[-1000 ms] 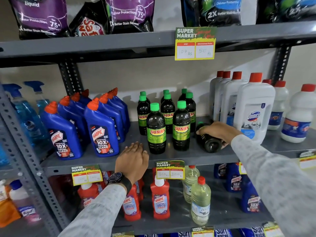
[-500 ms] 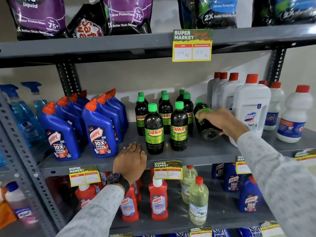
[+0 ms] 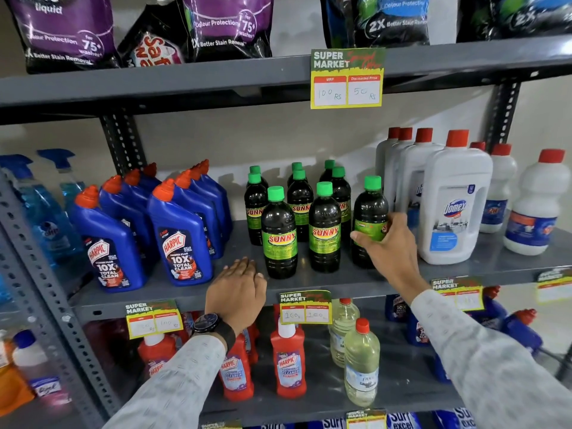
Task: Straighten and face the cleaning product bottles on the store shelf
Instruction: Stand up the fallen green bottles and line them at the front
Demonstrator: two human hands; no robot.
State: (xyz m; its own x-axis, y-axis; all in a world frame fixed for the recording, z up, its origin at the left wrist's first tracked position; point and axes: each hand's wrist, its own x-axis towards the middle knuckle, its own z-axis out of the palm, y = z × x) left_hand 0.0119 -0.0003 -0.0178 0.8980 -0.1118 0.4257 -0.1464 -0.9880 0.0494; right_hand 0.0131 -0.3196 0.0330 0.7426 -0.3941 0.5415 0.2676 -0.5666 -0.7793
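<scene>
A grey metal shelf [image 3: 325,286] with perforated uprights carries rows of plastic cleaning bottles, seen from the head camera. At the left stand glossy blue Harpic bottles [image 3: 181,239] with angled orange caps; at the right, tall white Domex jugs [image 3: 453,205] with red caps and moulded handles. Between them is a cluster of dark Sunny bottles [image 3: 280,233], rounded at the shoulder, with bright green screw caps and green labels bearing red lettering; the two nearest show their labels square to the front.

The right hand [image 3: 391,243] is wrapped around one more dark bottle [image 3: 370,218] of the same kind, just right of the cluster and near the shelf's front edge. The bottle stands upright on the shelf, its green label turned partly aside so that the lettering is mostly hidden behind the fingers. The thumb lies across the label's front, and the patterned pale sleeve reaches in from the lower right.

The left hand [image 3: 236,289] holds nothing: it lies flat, palm down, fingers together, on the shelf's front lip just left of the nearest Sunny bottle, a dark wristwatch [image 3: 207,325] on the wrist. Yellow price tags [image 3: 305,308] hang along the shelf edge.
</scene>
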